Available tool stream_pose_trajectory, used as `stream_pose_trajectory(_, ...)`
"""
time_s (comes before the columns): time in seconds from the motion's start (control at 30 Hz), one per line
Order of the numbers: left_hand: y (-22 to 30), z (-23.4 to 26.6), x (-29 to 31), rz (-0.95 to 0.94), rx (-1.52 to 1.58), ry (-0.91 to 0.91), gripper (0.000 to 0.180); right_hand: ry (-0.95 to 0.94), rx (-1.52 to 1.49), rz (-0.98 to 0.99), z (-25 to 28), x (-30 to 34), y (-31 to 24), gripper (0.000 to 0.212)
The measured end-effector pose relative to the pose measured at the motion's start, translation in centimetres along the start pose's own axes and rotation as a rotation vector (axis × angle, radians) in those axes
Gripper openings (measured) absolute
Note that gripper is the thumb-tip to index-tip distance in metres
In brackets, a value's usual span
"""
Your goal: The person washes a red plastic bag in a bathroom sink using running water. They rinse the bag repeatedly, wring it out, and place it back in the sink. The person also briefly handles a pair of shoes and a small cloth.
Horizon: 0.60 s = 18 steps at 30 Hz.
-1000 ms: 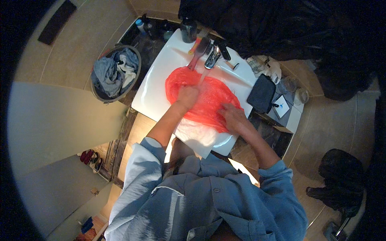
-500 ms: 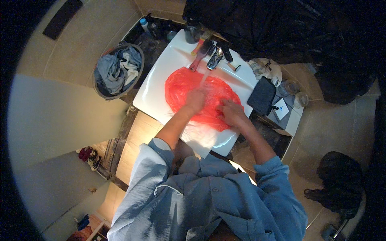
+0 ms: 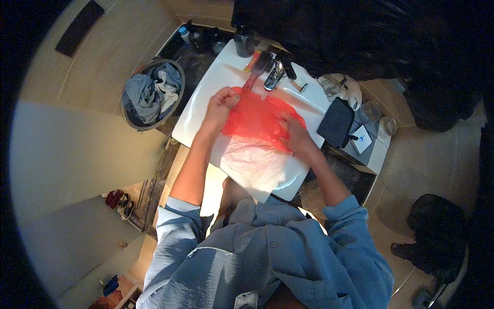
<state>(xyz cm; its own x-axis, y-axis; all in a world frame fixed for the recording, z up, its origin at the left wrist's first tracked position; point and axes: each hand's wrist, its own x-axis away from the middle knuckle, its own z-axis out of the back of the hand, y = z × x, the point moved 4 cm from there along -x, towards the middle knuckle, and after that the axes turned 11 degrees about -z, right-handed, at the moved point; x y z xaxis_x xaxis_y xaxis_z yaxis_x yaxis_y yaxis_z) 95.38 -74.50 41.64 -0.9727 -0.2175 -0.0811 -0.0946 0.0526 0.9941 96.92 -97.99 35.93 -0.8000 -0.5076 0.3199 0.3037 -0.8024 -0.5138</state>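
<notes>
A thin, crinkled red sheet (image 3: pixel 252 118), cloth or plastic, lies in the white sink (image 3: pixel 198 110) under the tap. My left hand (image 3: pixel 222 103) is closed on its upper left edge, fingers bent in a pinch. On the sheet's right side rests my right hand (image 3: pixel 294 135), somewhat blurred, with its fingers apart. Pale, wrinkled material (image 3: pixel 252 159) spreads from beneath the red sheet toward the sink's front edge. The chrome tap (image 3: pixel 274 76) stands just beyond the sheet, and a thin stream seems to fall from it.
Behind the sheet lies a brush (image 3: pixel 263 62) with a reddish handle. A bucket of clothes (image 3: pixel 177 105) stands left of the sink. On the right ledge are a black pouch (image 3: pixel 337 122), a white card (image 3: pixel 361 139) and glass jars (image 3: pixel 387 126). Bottles (image 3: pixel 195 38) stand at the back left.
My left hand has gone from the middle of the red sheet to its upper left edge. The sheet is flatter and drawn back, baring more of the pale material. My right hand has shifted slightly.
</notes>
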Motion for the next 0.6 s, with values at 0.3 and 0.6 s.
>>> stream_pose_trajectory(0.3,0.1,6.0,-0.1,0.021,0.51,0.392,0.006,0.251,-0.287,0.007,2.9,-2.6,-0.9,0.038)
stream_pose_trajectory(0.6,-4.2,5.8,1.1,0.15,0.544,0.435,0.011,0.009,0.096,0.303,-2.9,0.5,-5.0,0.038)
